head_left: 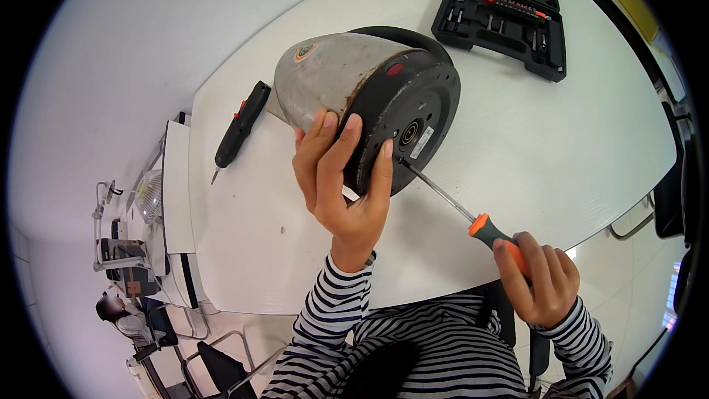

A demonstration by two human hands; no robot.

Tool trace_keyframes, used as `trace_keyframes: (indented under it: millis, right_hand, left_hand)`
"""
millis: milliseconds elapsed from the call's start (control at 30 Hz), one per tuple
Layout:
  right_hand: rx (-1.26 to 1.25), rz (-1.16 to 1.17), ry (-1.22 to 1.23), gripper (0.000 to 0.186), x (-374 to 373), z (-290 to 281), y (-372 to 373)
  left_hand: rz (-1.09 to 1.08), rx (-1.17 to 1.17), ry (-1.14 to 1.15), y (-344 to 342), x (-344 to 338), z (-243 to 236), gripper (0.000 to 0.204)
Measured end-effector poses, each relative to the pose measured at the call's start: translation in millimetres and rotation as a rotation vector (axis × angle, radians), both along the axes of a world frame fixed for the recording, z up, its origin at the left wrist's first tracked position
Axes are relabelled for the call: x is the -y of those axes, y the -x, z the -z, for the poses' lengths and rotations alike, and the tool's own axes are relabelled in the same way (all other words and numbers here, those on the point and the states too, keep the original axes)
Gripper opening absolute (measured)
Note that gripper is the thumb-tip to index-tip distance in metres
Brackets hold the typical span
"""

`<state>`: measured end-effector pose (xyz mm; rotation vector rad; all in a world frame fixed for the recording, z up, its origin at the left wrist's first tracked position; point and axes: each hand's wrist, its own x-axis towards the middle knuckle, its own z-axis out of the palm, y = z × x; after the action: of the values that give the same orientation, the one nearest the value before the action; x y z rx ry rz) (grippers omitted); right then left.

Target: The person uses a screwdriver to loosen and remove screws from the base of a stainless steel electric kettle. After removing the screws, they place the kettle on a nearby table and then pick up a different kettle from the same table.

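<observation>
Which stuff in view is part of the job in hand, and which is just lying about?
In the job:
- Kettle, tilted, base facing the person, gripped by the left hand
- Screwdriver, in the right hand, tip at the base

Lying about, untouched (possibly spares):
- Black power driver
- Open tool case with bits

1. The kettle (325,70) I hold has a dull grey metal body, stained brown along its seam.
2. Its base (437,100) is matt black plastic, scuffed at the rim.
3. My screwdriver (481,226) pairs a smooth, shiny metal shaft with an orange-and-dark handle that looks like plastic.
4. The power driver (241,129) is matt dark plastic.
5. The tool case (555,53) looks like hard black plastic.
6. The table (532,148) is smooth and white, with a faint gloss.
7. My sleeves (336,294) are striped cloth.
</observation>
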<state>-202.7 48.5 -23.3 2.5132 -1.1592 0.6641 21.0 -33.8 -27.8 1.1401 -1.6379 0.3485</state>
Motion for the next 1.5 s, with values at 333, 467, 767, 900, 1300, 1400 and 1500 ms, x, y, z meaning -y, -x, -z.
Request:
trace_keyframes:
  millis: [333, 467, 767, 900, 1300, 1400, 1500]
  right_hand:
    - [0.687, 0.029, -0.669, 0.034, 5.3, -13.0, 0.4]
    - [0.878, 0.079, -0.943, 0.033, 7.0, -18.0, 3.4]
    - [1.235, 0.124, -1.320, 0.034, 9.8, -17.2, 5.2]
    - [1.291, 0.199, -1.493, 0.035, 13.1, -24.0, 6.9]
    - [1.642, 0.197, -1.800, 0.035, 7.8, -22.7, 2.0]
    - [1.698, 0.187, -1.861, 0.039, 6.0, -23.2, 1.1]
    - [1.746, 0.171, -1.897, 0.041, 4.5, -21.9, 0.9]
  left_hand:
    - [0.006, -0.020, -0.016, 4.3, 0.5, -1.1, 0.039]
    - [0.014, -0.022, -0.016, 4.9, 0.6, -2.1, 0.039]
    - [0.007, -0.004, 0.000, 5.6, 1.9, -2.3, 0.038]
    - [-0.024, 0.011, 0.013, 5.6, 1.8, -2.6, 0.037]
    - [-0.041, 0.007, 0.021, 4.7, 1.6, 0.7, 0.034]
    - [-0.040, 0.009, 0.019, 4.9, 1.4, 0.6, 0.035]
    - [-0.043, 0.013, 0.016, 4.5, 1.0, 0.7, 0.034]
